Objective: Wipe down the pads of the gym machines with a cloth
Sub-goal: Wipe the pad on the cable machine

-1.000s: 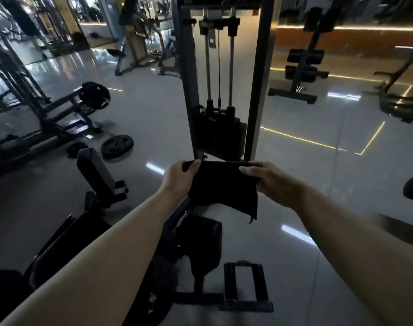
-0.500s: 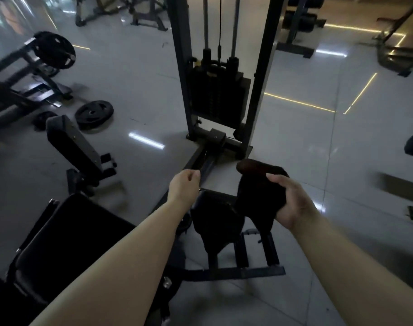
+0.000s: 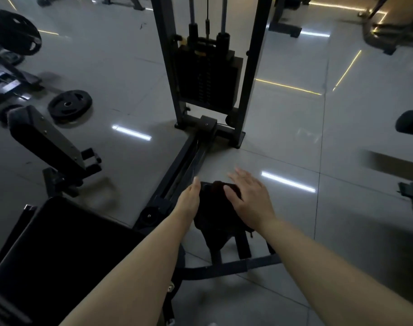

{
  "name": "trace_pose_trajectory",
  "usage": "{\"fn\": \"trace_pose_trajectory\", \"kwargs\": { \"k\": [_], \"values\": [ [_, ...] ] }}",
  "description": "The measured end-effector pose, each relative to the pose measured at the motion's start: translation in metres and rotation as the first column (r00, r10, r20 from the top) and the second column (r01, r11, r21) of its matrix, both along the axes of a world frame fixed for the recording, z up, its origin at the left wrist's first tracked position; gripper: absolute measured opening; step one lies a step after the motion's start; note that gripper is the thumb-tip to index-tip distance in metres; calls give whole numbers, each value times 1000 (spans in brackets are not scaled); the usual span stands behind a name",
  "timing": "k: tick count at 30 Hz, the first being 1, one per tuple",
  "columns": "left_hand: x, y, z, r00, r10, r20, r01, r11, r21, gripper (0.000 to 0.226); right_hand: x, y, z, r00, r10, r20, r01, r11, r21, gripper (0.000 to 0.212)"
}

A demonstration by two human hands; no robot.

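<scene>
A: Obs. Dark, limp cloth (image 3: 218, 188) lies draped over the small black upholstered pad (image 3: 214, 222) of the cable machine, centre-low in view. Right hand (image 3: 250, 201) lies flat on it, fingers straight and spread, pressing rather than gripping. Left hand (image 3: 189, 201) sits against the pad's left side, fingers straight as far as visible; whether it grips anything I cannot tell for sure, looks flat.

B: Handling?

A: Judged: cloth light, soft, no stiffness, will bunch or slide off if pressure drops. Best held by flat palm mid-cloth, or pinched at a folded edge. Pad looks padded vinyl w/ some give, prob. smooth, so cloth glides easily.

B: Edges, room?

A: Pad narrow; cloth overhangs near side, hanging toward the dark metal foot frame (image 3: 226, 267). Strokes should stop at the pad's rim or the cloth drops. Left: grey steel base rail (image 3: 189, 158) just beside left hand; large black seat cushion (image 3: 59, 250) further left. Right: bare grey tile floor (image 3: 341, 161), open room. Ahead: black weight stack (image 3: 207, 78), well apart. Loose black weight plate (image 3: 70, 106) far left, no conflict.
</scene>
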State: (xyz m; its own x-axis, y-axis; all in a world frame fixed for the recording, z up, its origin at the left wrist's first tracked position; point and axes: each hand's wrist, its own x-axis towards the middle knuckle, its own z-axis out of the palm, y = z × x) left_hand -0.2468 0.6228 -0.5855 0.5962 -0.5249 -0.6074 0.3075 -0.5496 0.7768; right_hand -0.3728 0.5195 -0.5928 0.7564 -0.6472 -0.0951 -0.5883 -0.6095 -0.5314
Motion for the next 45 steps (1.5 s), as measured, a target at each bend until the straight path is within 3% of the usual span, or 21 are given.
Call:
{"fn": "trace_pose_trajectory", "kwargs": {
  "k": [1,3,8,12,15,18,23,25,28,29,33,38,41,45],
  "values": [
    [0,1,1,1000,11,-27,-12,1000,-16,57,4,2,-5,991,45,-123,-51,998,-48,60],
    [-2,4,0,997,20,-79,-23,999,-36,58,8,10,-15,976,37,-215,-72,984,-160,71],
    [-7,14,-7,984,-10,-178,-20,985,-169,35,7,27,-25,984,-59,-167,8,956,-292,72],
    [-7,18,-11,980,-47,-191,-1,970,-242,45,35,57,-33,984,13,-175,-74,934,-350,59],
    [-6,23,-13,990,-8,-138,-31,960,-279,39,47,61,-37,972,136,-190,-197,913,-357,57],
    [-11,23,-16,999,-38,35,47,946,-319,37,23,41,-35,963,230,-139,-266,888,-375,53],
    [-28,8,-24,880,-261,397,324,941,-100,55,-28,18,-38,987,147,-63,-159,922,-352,57],
    [-30,4,-22,892,-265,367,327,938,-118,56,-29,28,-41,999,45,-26,-51,942,-332,57],
    [-28,0,-22,965,-158,210,202,957,-208,70,-10,52,-40,987,-155,-29,132,914,-385,56],
    [-28,0,-23,982,-124,144,156,958,-241,72,0,57,-39,986,-140,-86,96,917,-386,57],
    [-31,10,-20,1000,16,-7,-17,957,-290,52,27,48,-32,956,176,-235,-254,896,-363,78],
    [-37,23,-21,994,98,40,-84,959,-271,50,25,14,-25,832,516,-203,-553,747,-368,58],
    [-41,27,-14,994,96,44,-82,964,-252,50,-3,-1,-30,822,530,-208,-562,696,-446,60],
    [-45,29,-10,987,70,143,-42,981,-189,50,-45,-15,-50,894,439,-92,-431,785,-444,61]
  ]
}}
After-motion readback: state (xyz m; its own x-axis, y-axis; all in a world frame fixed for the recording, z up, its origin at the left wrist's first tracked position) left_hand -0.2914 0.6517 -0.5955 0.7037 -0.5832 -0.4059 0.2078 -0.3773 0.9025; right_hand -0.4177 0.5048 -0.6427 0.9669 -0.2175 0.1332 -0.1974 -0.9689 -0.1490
